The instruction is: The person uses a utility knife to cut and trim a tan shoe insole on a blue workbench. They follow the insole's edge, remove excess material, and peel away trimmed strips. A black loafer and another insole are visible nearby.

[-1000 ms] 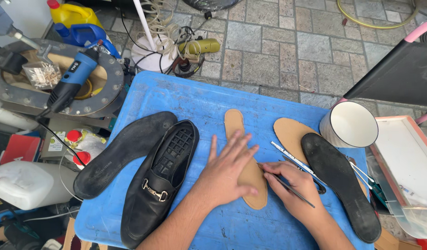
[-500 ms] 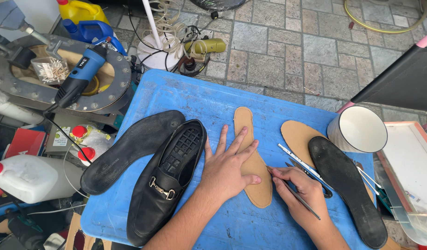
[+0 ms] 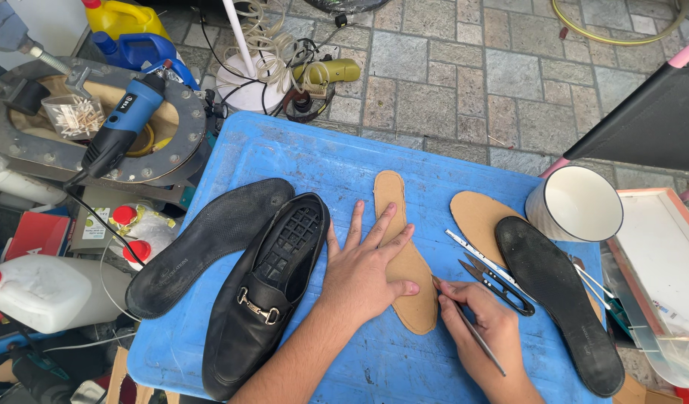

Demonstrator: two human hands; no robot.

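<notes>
Slightly shifted since the earlier frame: right hand (image 3: 485, 329) now sits with its tool tip against the right edge of the tan cardboard insole (image 3: 403, 251), fingers clenched around a thin metal scribing tool (image 3: 475, 334). Left hand (image 3: 367, 269) lies flat, fingers spread, pressing the insole onto the blue plastic tabletop (image 3: 307, 153). Left: black leather loafer (image 3: 266, 295), black rubber sole (image 3: 210, 243). Right: black thread snips (image 3: 501, 288), second black sole (image 3: 557, 299). Farther: white enamel mug (image 3: 576, 203). Far left: white jug with red cap (image 3: 53, 292), yellow canister (image 3: 124, 16).

Grey stone paver floor (image 3: 464, 67), blue plastic tabletop (image 3: 299, 157), seemingly outdoor daylight.
</notes>
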